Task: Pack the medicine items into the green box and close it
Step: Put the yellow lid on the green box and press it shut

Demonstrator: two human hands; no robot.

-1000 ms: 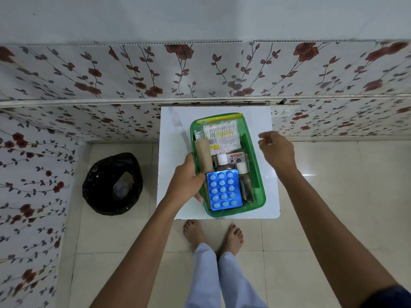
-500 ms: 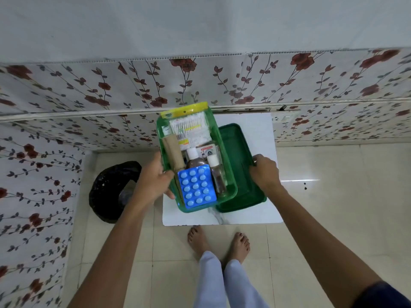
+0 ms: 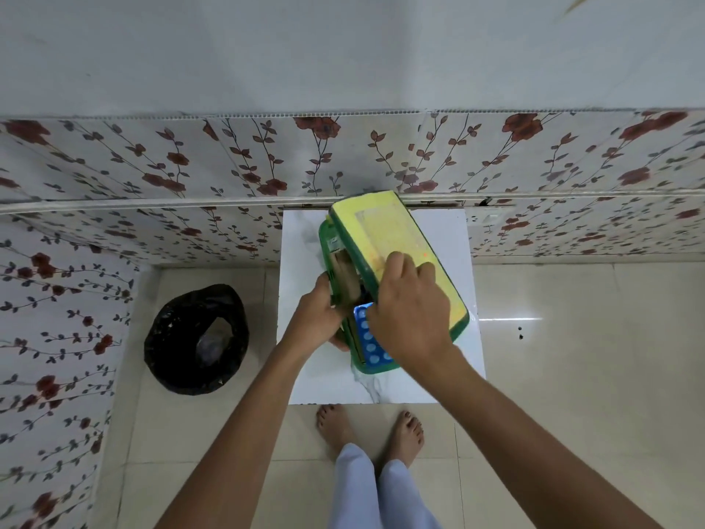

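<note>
The green box (image 3: 375, 367) sits on a small white table (image 3: 305, 261), held at its left rim by my left hand (image 3: 318, 318). My right hand (image 3: 410, 311) grips the lid (image 3: 385, 231), green-edged with a yellow top, tilted over the box and covering most of it. Through the gap on the left I see a blue blister pack (image 3: 368, 341) and a brown roll (image 3: 345, 271). The other medicine items are hidden under the lid.
A bin lined with a black bag (image 3: 196, 337) stands on the tiled floor left of the table. A flowered wall panel (image 3: 229, 166) runs behind the table. My bare feet (image 3: 370, 425) are at the table's near edge.
My right hand picked the lid up from beside the box, turned it yellow side up and brought it over the box. My left hand kept its hold on the box's left rim.
</note>
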